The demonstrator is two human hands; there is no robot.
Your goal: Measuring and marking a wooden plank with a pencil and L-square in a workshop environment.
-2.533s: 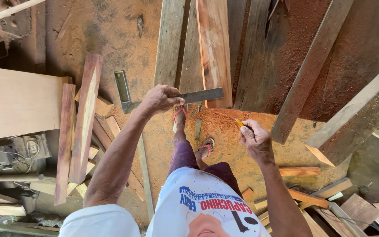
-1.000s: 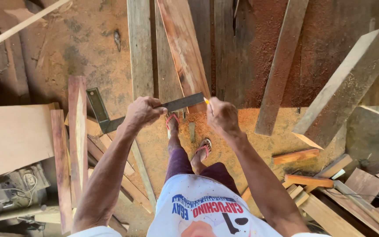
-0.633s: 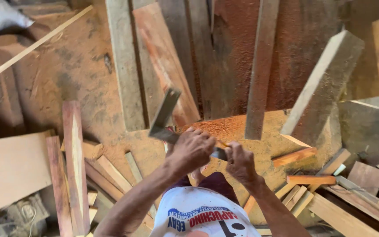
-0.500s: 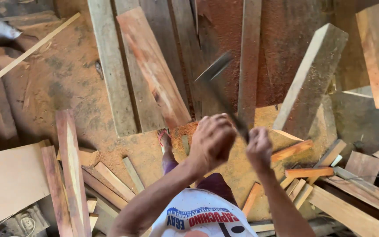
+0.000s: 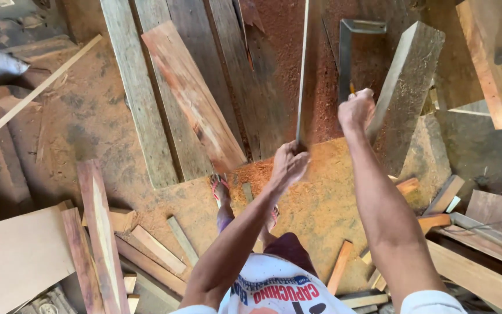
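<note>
Left hand [image 5: 289, 164] fisted around the lower end of a thin wooden strip [image 5: 302, 75], held near vertical in view; long axis runs straight away from the person, top end cut off by the frame edge. Right hand [image 5: 357, 109] clenched on a metal try square [image 5: 347, 52], blade rising, stock turned right at the top. Something small and yellow shows above the fist; hard to make out. Boards [image 5: 193, 93] and sawdust floor [image 5: 321, 197] lie below.
</note>
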